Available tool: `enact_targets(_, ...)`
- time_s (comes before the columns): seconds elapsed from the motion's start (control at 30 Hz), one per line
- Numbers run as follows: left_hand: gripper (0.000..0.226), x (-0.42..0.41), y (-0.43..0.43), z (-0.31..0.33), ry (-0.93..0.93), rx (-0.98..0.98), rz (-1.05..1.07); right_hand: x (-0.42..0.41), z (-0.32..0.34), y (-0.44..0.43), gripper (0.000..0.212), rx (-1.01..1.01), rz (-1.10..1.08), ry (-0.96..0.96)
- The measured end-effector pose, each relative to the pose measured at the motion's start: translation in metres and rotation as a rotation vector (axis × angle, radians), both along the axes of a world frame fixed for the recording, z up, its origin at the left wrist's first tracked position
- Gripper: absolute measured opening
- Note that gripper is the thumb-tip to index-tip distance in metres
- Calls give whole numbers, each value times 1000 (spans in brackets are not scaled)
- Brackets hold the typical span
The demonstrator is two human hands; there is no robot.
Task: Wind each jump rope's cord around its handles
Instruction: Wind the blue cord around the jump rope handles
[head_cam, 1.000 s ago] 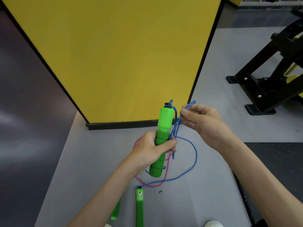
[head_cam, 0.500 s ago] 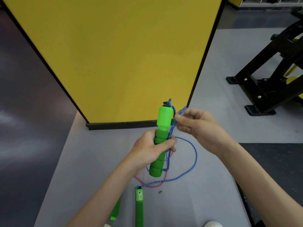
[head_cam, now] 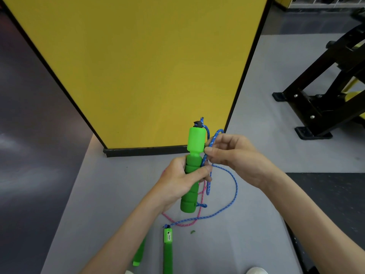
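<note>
Nearest the viewer, a slim green handle (head_cam: 167,252) of smooth hard plastic lies on the matte grey floor (head_cam: 110,194). Its far tip meets the braided blue cord (head_cam: 234,196). A second slim handle (head_cam: 139,256) lies just to its left, partly hidden under the left forearm. A small green fragment (head_cam: 192,231) lies near the first handle's tip.

Beyond these, a braided pink cord (head_cam: 185,224) curves loosely on the floor, and the blue cord crosses over it in a wide open loop.

Above the loops, the left hand (head_cam: 183,178) has its fingers and thumb wrapped round a thick green handle (head_cam: 194,147) and holds it upright. The lower part of the handle is ribbed foam. The upper part is a smooth, brighter cylinder with a black cap, and the blue cord comes out of that cap.

Just to the handle's right, the right hand (head_cam: 237,157) pinches a narrow bight of the blue cord between thumb and fingertips, close against the smooth cylinder.

Farther back stands a flat yellow panel (head_cam: 148,66) edged in black. An angular black metal frame (head_cam: 320,91) with bolted feet stands at far right.
</note>
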State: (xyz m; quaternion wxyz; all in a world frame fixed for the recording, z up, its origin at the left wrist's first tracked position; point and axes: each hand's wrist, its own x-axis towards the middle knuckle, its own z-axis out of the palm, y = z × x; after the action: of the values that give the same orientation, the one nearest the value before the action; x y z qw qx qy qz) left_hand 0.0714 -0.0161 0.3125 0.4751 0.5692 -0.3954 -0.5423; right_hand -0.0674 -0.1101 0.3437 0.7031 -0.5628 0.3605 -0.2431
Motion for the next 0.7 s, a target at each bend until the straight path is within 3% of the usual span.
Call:
enact_targets(0.13, 18, -1, 1, -1, -27, 23, -61, 0, 2, -4, 6, 14, -316, -155)
enact_targets(0.2, 16, -1, 1, -1, -24, 29, -65, 0, 2, -5, 10, 79, -462, -235)
enact_targets(0.27, 13, -1, 1, 0, -17, 21, -58, 0, 3, -5, 8, 139, -428, -243)
enact_targets(0.4, 6, -1, 1, 3, 12, -14, -7, 4, 3, 5, 17, 129, -110, -95)
enact_targets(0.47, 5, 0, 1, 3, 3, -21, -5, 5, 1, 9, 22, 108, -57, -49)
enact_targets(0.6, 8, 1, 2, 2, -4, -2, -40, 4, 4, 4, 20, 104, -158, -108)
enact_targets(0.7, 10, 1, 3, -1, -17, 27, -68, 1, 6, -3, 4, 123, -349, -218)
